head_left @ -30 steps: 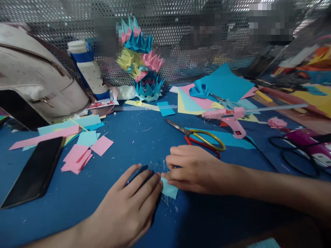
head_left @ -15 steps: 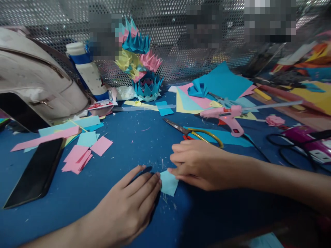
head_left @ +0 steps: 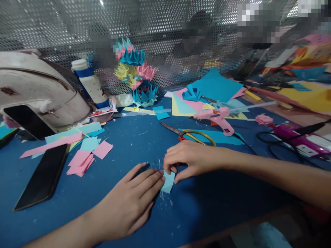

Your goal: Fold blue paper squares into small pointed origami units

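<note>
Pale-blue paper square (head_left: 169,183) partly under hands (head_left: 130,201)

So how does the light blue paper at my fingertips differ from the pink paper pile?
The light blue paper shows as one piece; the pink paper pile has several overlapping. Your left hand and right hand touch the light blue paper; neither touches the pink paper pile. Both lie on the blue tabletop.

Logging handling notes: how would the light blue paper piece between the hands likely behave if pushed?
The light blue paper piece is probably light, being small and thin. Its thinness suggests it may crease easily. Lying nearly flat on the blue table, it would likely slide, not tip.
</note>
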Demonstrator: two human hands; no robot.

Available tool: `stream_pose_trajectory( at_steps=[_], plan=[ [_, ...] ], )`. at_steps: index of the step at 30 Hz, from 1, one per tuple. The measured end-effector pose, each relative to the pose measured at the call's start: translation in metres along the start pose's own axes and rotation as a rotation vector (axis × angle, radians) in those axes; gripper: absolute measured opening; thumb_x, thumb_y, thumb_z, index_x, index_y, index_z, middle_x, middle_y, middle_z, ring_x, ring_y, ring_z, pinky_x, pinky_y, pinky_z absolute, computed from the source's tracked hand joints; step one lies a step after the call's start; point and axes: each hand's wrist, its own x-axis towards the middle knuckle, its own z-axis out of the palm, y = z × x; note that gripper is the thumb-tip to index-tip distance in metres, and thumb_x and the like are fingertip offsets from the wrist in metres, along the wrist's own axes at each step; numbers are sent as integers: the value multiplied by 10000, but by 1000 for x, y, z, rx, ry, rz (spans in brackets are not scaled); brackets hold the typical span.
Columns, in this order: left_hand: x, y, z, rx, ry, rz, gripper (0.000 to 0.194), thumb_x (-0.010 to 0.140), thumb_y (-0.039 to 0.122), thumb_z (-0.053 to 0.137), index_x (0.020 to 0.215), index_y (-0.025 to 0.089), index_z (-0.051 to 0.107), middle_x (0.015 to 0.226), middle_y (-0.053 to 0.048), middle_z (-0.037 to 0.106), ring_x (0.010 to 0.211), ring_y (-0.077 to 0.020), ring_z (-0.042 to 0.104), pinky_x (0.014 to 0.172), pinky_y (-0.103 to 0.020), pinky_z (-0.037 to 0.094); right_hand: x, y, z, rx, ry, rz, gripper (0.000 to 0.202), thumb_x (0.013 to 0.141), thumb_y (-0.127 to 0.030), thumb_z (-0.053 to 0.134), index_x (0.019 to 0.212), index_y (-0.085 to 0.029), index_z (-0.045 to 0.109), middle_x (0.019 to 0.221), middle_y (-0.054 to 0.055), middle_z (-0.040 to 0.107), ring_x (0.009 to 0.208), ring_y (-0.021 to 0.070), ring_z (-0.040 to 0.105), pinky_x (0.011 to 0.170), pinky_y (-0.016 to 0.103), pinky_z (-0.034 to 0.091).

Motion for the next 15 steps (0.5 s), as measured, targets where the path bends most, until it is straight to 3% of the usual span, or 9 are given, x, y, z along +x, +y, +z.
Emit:
stream_pose_trajectory(
  at_steps=[7, 11, 15],
  plan=[
    [3, 0, -1, -68, -24, -30, 527, 1036, 381, 470, 1532, 231, 372, 1459, -81, 522, 1349, -276, 475, 1184, -558, 313, 2, 11, -4, 185, -49, -42, 151, 958, -274, 636, 907, -162, 724, 873, 30, 672, 854, 125, 620, 766, 215, 441],
    [5, 2, 0, -87, -27, -44, 568, 1016, 497, 494, 1526, 271, 383, 1430, -84, 528, 1342, -295, 463, 1175, -582, 303, 3, 9, 0, 146, -45, 23, 115, 953, -249, 639, 911, -165, 706, 912, 25, 647, 868, 124, 606, 749, 205, 429],
    [5, 4, 0, -79, -31, -54, 559, 1021, 505, 483, 1525, 285, 382, 1413, -63, 537, 1338, -279, 460, 1195, -570, 265, 4, 5, 3, 107, -32, 79, 115, 958, -265, 631, 908, -176, 685, 897, 2, 627, 867, 117, 589, 729, 202, 404]
  ],
)
